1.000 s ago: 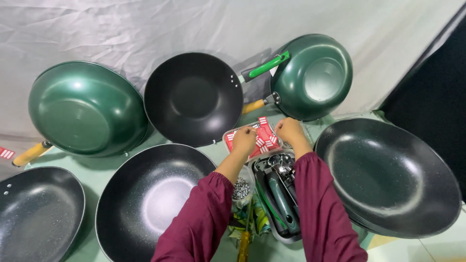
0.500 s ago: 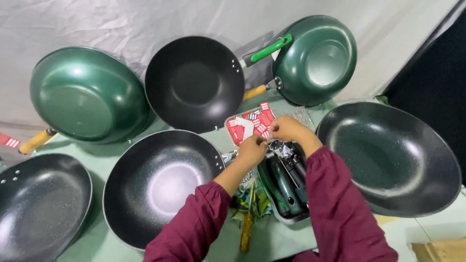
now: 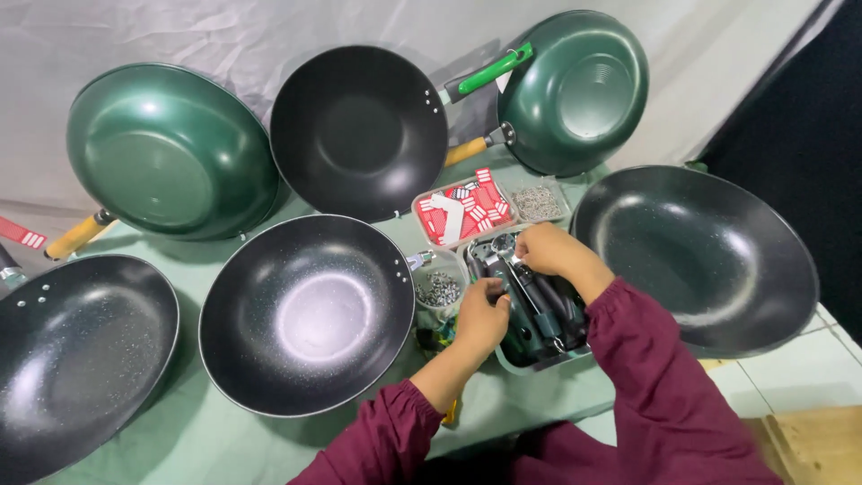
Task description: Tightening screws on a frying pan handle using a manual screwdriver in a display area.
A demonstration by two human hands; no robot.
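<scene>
My left hand (image 3: pixel 481 316) reaches into a tray of dark green and black pan handles (image 3: pixel 539 314) and curls over one handle there. My right hand (image 3: pixel 549 251) sits at the far end of the same tray, fingers pinched around a handle's metal end. Just behind my hands lies a clear tray of red and white labels (image 3: pixel 463 214). A small clear cup of metal screws (image 3: pixel 438 287) stands left of the handle tray. Both sleeves are maroon.
Several woks ring the green-covered table: a black one (image 3: pixel 305 314) at centre left, another (image 3: pixel 76 359) at far left, one (image 3: pixel 700 256) at right. Leaning on the white backdrop are two green woks (image 3: pixel 171 153) (image 3: pixel 575 90) and a black wok (image 3: pixel 359 130). A tray of washers (image 3: pixel 537 203) sits at the back.
Both hands drew back from the red label tray toward me and now rest in the handle tray. The camera also moved closer and shifted.
</scene>
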